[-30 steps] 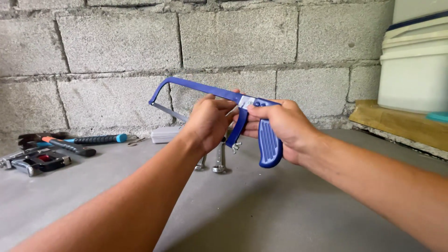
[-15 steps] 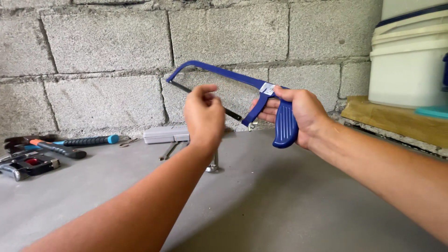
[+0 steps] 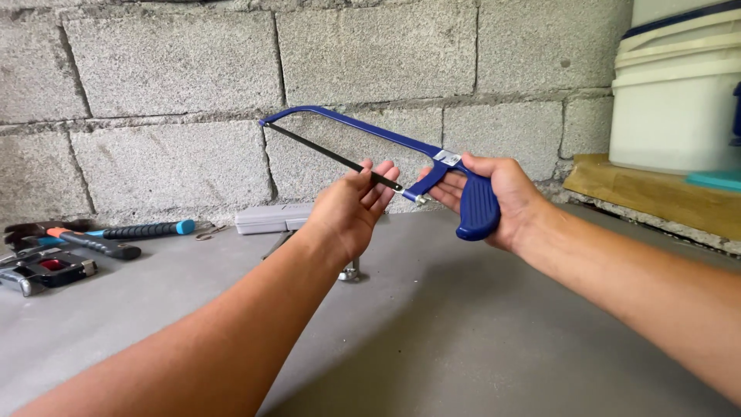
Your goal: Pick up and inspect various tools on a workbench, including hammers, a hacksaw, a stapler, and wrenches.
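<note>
Gripping the blue pistol handle, the right hand (image 3: pixel 494 197) holds a blue hacksaw (image 3: pixel 370 150) up in the air above the grey table (image 3: pixel 432 340), its frame slanting up and away to the left toward the block wall (image 3: pixel 185 85). The fingers of that hand are wrapped tight around the grip. The left hand (image 3: pixel 347 208) sits just under the thin dark blade (image 3: pixel 324 152), near the handle end; its fingers (image 3: pixel 378 181) are loosely spread and curled upward, their tips at the blade, though I cannot tell whether they actually touch it. Behind the hands a flat grey case (image 3: pixel 270 218) lies against the wall. Far to the left on the table rest a blue-handled tool (image 3: pixel 147 230) and a black one (image 3: pixel 46 270). White buckets (image 3: pixel 671 93) stand on a wooden board (image 3: pixel 656 197) at the right.
</note>
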